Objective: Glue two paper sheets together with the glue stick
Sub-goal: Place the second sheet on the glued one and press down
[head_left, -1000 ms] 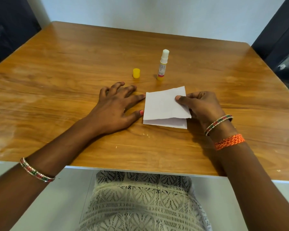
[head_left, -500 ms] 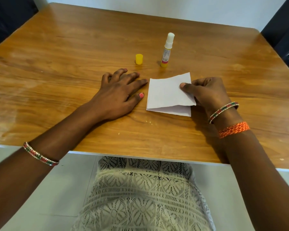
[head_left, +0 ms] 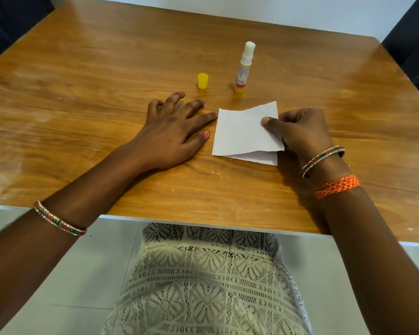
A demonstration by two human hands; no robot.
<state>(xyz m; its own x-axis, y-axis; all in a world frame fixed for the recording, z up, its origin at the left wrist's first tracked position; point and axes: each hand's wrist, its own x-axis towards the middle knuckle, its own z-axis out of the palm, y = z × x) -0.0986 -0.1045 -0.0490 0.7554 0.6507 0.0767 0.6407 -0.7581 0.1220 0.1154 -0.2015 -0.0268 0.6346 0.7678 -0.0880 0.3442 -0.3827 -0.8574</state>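
Table (head_left: 82, 97): wooden top, bearing every item listed below.
Glue stick (head_left: 243, 68): upright, uncapped, white glue tip exposed; stands far of the papers, touched by neither hand.
Cap (head_left: 202, 81): yellow, standing alone just left of the glue stick.
Upper sheet (head_left: 242, 131): white, right side raised off the sheet beneath, left side lying flat.
Lower sheet (head_left: 257, 157): white, flat on the table; only its near edge shows under the upper one.
Right hand (head_left: 300, 131): at the right edge of the papers, thumb on top and fingers beneath, pinching the upper sheet's right edge.
Left hand (head_left: 169, 134): palm down on the table, fingers spread, holding nothing; index fingertip just at the upper sheet's left edge, contact uncertain.
Progress, judged: stick opened and set aside, sheets stacked; whether glue is already spread between them cannot be told.
Remaining, judged: lower the raised side, press the sheets flat, recap the stick.
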